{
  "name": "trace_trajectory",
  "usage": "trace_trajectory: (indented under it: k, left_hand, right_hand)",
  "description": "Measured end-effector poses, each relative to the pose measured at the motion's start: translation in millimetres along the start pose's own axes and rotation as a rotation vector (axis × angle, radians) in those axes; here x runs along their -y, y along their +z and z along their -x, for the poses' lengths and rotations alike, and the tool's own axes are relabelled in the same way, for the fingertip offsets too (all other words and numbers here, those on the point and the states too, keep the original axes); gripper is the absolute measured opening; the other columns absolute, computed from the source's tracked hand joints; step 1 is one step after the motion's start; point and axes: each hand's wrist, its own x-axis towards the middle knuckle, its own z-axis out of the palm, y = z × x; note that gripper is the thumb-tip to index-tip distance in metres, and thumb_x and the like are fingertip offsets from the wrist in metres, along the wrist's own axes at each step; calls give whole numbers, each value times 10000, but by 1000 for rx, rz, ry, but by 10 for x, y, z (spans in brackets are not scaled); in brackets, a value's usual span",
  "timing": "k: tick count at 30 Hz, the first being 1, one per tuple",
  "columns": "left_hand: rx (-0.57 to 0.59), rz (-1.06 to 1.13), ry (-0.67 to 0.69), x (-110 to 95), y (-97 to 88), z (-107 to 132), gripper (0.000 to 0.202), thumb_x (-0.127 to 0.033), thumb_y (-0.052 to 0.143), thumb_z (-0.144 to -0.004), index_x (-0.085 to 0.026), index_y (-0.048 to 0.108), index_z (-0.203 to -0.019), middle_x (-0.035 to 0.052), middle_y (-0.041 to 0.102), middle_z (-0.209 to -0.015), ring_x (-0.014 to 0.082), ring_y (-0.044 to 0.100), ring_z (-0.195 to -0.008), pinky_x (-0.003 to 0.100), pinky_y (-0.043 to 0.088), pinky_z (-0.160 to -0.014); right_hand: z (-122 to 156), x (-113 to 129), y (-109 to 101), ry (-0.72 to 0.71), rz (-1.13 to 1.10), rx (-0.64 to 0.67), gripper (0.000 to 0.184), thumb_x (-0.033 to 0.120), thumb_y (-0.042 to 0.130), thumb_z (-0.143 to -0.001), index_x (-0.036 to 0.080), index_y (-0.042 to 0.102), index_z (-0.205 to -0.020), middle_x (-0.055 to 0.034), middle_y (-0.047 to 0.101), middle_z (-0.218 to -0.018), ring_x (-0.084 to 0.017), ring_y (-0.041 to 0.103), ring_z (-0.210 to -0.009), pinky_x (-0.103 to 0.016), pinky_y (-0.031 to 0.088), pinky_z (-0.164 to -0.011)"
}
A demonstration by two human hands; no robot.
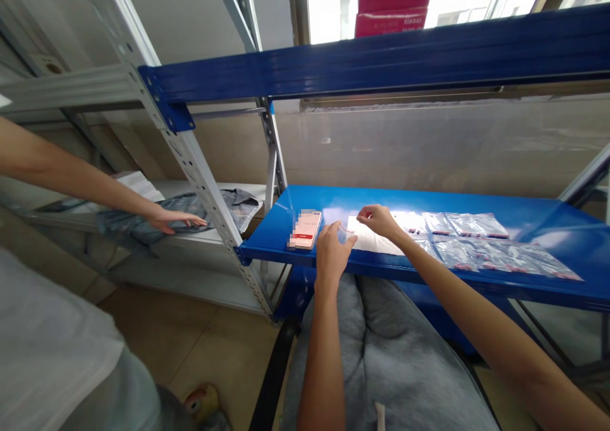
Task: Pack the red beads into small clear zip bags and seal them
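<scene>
My left hand [332, 248] is closed on the edge of a small clear zip bag [345, 232] with a red line along its top. Just to the right, my right hand [378, 220] pinches a tiny red piece, its kind too small to make out. Under the right hand lies a white sheet [379, 243] on the blue shelf. Filled clear zip bags [505, 256], several with small red pieces inside, lie flat in two rows to the right. A phone [306, 229] with a lit screen rests left of my left hand.
The blue shelf [324, 197] has a blue crossbeam [381, 68] above it and a metal upright [204, 177] at its left. Another person's hand [174, 220] reaches over grey cloth [229, 205] on the neighbouring white shelf. Red boxes [393, 2] stand by the window.
</scene>
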Motion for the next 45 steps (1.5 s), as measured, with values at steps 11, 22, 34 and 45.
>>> trace_trajectory:
  k: [11, 22, 34, 45]
  left_hand:
    - [11, 1, 5, -61, -21, 2, 433, -295, 795, -832, -175, 660, -1225, 112, 708, -1138, 272, 651, -1085, 392, 500, -964]
    - [-2, -10, 9, -21, 0, 1, 405, -265, 798, -825, -190, 673, -1203, 108, 711, -1137, 262, 652, -1110, 396, 493, -1000]
    - [19, -9, 13, -52, -30, 13, 416, -286, 796, -835, -169, 668, -1213, 111, 709, -1124, 266, 651, -1084, 383, 505, -965]
    - [18, 35, 65, -39, -49, -12, 362, -247, 748, -866, -179, 671, -1213, 106, 719, -1122, 255, 680, -1045, 374, 530, -943]
  right_hand:
    - [108, 179, -272, -257, -197, 140, 234, 260, 595, -917, 176, 811, -946, -54, 800, -916, -185, 679, -791, -254, 449, -705]
    - [-122, -283, 221, -34, 160, 25, 165, 197, 663, -899, 164, 781, -1008, -103, 781, -1004, -202, 694, -872, -252, 446, -747]
    - [-7, 17, -17, -11, -97, -24, 214, 304, 627, -905, 152, 777, -908, -65, 758, -825, -168, 627, -711, -247, 400, -626]
    - [593, 508, 20, -68, -376, -30, 331, 414, 520, -937, 199, 756, -849, -52, 748, -806, -187, 637, -745, -274, 445, -693]
